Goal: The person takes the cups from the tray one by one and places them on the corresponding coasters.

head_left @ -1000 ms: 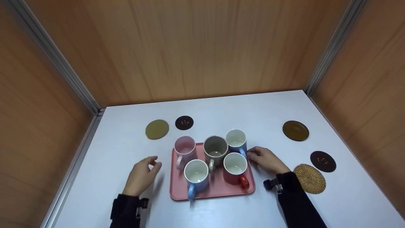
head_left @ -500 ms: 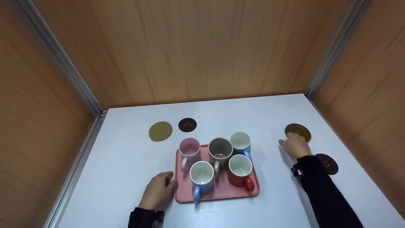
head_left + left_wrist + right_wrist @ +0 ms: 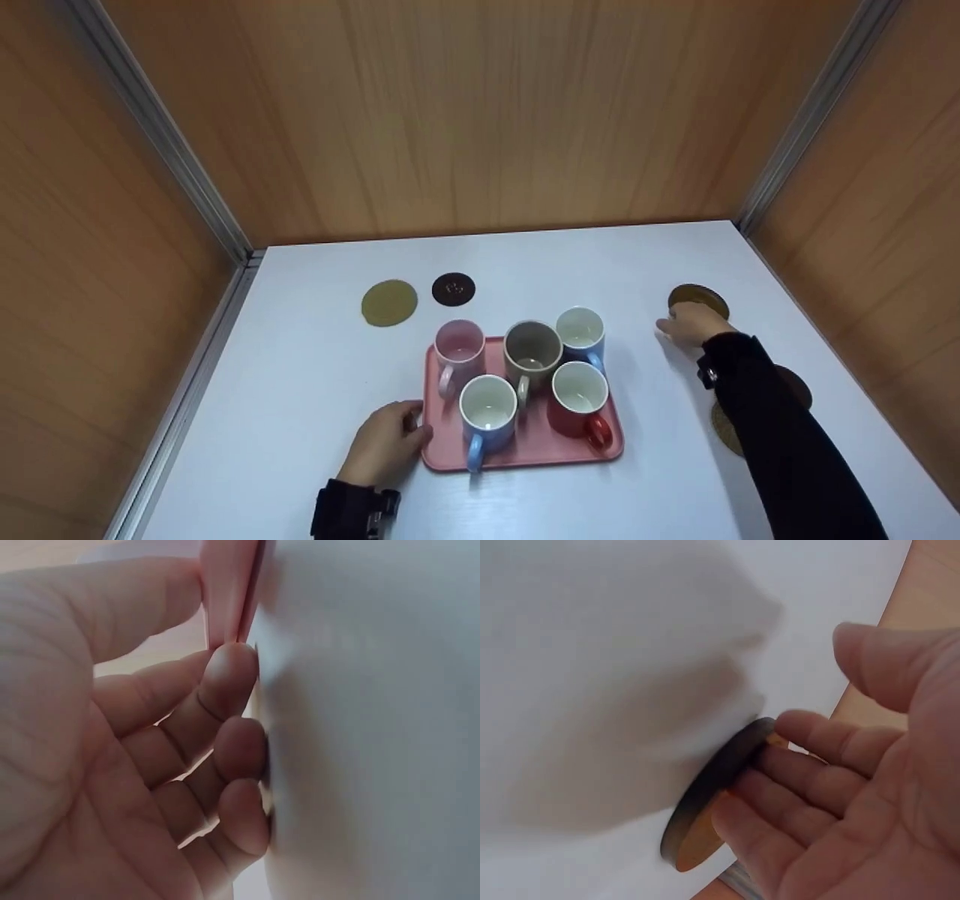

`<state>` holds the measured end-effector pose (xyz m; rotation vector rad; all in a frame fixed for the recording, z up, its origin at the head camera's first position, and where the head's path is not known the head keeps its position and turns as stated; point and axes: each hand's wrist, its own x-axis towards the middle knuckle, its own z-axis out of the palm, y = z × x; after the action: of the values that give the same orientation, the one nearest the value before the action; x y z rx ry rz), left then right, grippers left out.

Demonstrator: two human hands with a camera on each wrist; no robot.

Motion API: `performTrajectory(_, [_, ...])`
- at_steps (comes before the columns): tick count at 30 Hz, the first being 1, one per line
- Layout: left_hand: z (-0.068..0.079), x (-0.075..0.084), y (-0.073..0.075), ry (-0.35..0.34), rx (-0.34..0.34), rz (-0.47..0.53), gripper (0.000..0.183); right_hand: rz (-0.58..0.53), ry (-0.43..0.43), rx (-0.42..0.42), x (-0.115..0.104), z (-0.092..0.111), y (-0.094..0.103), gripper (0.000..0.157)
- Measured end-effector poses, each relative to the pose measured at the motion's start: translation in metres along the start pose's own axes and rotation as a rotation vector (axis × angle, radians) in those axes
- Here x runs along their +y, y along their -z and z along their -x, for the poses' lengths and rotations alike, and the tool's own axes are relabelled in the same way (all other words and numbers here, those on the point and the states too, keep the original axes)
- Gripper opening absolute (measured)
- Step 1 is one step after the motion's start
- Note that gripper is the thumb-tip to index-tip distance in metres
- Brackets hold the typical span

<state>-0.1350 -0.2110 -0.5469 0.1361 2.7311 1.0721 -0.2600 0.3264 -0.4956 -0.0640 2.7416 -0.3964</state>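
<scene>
My left hand (image 3: 382,446) pinches the left rim of the pink tray (image 3: 532,451), the thumb on one side and fingertips on the other. Several mugs stand upright on the tray: a pink mug (image 3: 466,369), a grey mug (image 3: 529,345), a light blue mug (image 3: 496,436) in front, a red mug (image 3: 568,420) and another blue mug (image 3: 591,349) at the back right corner. Far right, my right hand (image 3: 696,325) touches a round brown coaster (image 3: 703,293). Its fingertips lie against the coaster (image 3: 712,778) in the right wrist view, the thumb held well apart.
Behind the tray lie an olive round coaster (image 3: 389,303) and a dark brown one (image 3: 454,289). Another dark coaster (image 3: 796,385) and a woven coaster (image 3: 726,433) sit partly hidden beneath the right sleeve. Wood panels (image 3: 495,127) border the white table (image 3: 300,337).
My right hand has left the blue mug at the tray's right side and reached out to the far right coaster. My left hand has moved right, onto the tray's left rim.
</scene>
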Motion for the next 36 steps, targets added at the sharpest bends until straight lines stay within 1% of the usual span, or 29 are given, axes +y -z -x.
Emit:
performTrajectory(5, [-0.004,0.003,-0.003,0.003,-0.005,0.016,0.037,0.000,0.055,-0.015,-0.018,-0.017,0.008,0.063])
performTrajectory(9, [-0.005,0.004,-0.004,-0.015,-0.011,0.014,0.040,-0.029,0.095,-0.022,-0.034,-0.033,0.005,0.061])
performTrajectory(11, [-0.005,0.004,-0.005,-0.028,-0.011,0.011,0.041,-0.040,0.128,-0.017,-0.041,-0.038,0.002,0.058])
performTrajectory(14, [-0.006,0.004,-0.006,-0.028,-0.012,0.012,0.040,-0.051,0.186,0.000,-0.053,-0.044,-0.001,0.052])
performTrajectory(17, [-0.006,0.005,-0.007,-0.034,-0.008,0.010,0.039,-0.055,0.244,0.016,-0.061,-0.047,-0.003,0.048])
performTrajectory(20, [-0.005,0.006,-0.006,-0.047,-0.002,0.004,0.037,-0.062,0.279,0.021,-0.067,-0.049,-0.007,0.044])
performTrajectory(22, [-0.005,0.006,-0.006,-0.057,0.003,-0.001,0.037,-0.063,0.294,0.024,-0.070,-0.051,-0.009,0.042])
performTrajectory(27, [-0.006,0.006,-0.006,-0.062,0.004,0.006,0.040,-0.112,0.318,0.010,-0.077,-0.053,-0.012,0.042])
performTrajectory(30, [-0.006,0.006,-0.007,-0.052,0.002,0.016,0.042,-0.133,0.350,-0.003,-0.081,-0.052,-0.012,0.041])
performTrajectory(36, [-0.007,0.006,-0.008,-0.050,0.001,0.019,0.043,-0.153,0.367,-0.007,-0.083,-0.052,-0.013,0.039])
